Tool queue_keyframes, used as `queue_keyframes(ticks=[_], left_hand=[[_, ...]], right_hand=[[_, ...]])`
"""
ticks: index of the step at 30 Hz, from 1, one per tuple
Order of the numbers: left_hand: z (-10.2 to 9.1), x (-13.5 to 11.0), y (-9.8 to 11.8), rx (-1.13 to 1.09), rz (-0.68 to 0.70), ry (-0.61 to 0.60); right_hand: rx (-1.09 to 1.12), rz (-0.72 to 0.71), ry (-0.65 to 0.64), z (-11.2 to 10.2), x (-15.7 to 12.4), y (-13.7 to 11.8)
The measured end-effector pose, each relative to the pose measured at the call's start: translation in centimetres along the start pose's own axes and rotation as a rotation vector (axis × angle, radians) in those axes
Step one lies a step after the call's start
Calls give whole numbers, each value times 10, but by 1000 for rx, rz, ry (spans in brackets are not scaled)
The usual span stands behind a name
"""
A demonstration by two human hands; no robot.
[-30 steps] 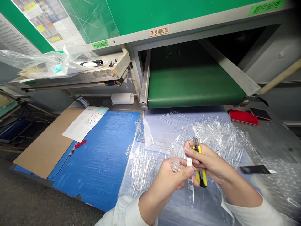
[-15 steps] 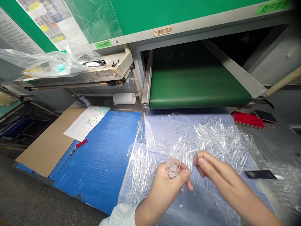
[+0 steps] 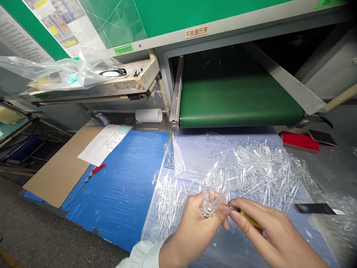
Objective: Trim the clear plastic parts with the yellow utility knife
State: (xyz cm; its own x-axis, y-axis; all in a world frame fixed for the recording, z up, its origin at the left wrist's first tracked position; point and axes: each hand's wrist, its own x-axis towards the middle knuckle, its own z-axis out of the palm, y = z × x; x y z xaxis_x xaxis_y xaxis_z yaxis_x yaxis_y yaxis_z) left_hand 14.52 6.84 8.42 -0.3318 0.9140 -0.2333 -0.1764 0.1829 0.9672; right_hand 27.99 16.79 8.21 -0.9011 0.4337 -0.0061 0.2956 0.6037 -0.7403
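Note:
My left hand (image 3: 192, 232) grips a transparent moulded plastic cluster (image 3: 211, 204) between thumb and fingers. My right hand (image 3: 269, 229) is just to its right and holds a yellow utility knife (image 3: 249, 219), with the handle partly hidden by my fingers. The knife's metal front end points at the cluster and reaches my left hand's fingers. Beneath both hands lies a plastic sheet (image 3: 223, 149), with a large heap of transparent plastic runners (image 3: 264, 173) beyond my right hand. A smaller heap (image 3: 170, 203) lies left of my left hand.
A blue corrugated board (image 3: 117, 190) lies left, with cardboard (image 3: 60, 165) and a printed paper (image 3: 104, 145) on it. A green conveyor belt (image 3: 240, 100) sits ahead under a metal frame. A black-bladed tool (image 3: 315, 209) lies right, a red folder (image 3: 300, 142) beyond it.
My right hand has dropped lower, and the yellow knife now lies crosswise in it, pointing at the cluster. My left hand sits slightly lower, still gripping the cluster.

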Motion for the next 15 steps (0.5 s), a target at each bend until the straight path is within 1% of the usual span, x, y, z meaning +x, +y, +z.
queue_keyframes(ticks=[3,9,15], left_hand=[[-1,1,-1,19,12,-6],[-1,-1,-3,-9,-16,-15],[0,-1,-1,3,4,-21]], right_hand=[[-5,6,-10,1,-1,1],[-29,-10,37,-1,-1,0],[-30,-14,59,-2,-1,-2]])
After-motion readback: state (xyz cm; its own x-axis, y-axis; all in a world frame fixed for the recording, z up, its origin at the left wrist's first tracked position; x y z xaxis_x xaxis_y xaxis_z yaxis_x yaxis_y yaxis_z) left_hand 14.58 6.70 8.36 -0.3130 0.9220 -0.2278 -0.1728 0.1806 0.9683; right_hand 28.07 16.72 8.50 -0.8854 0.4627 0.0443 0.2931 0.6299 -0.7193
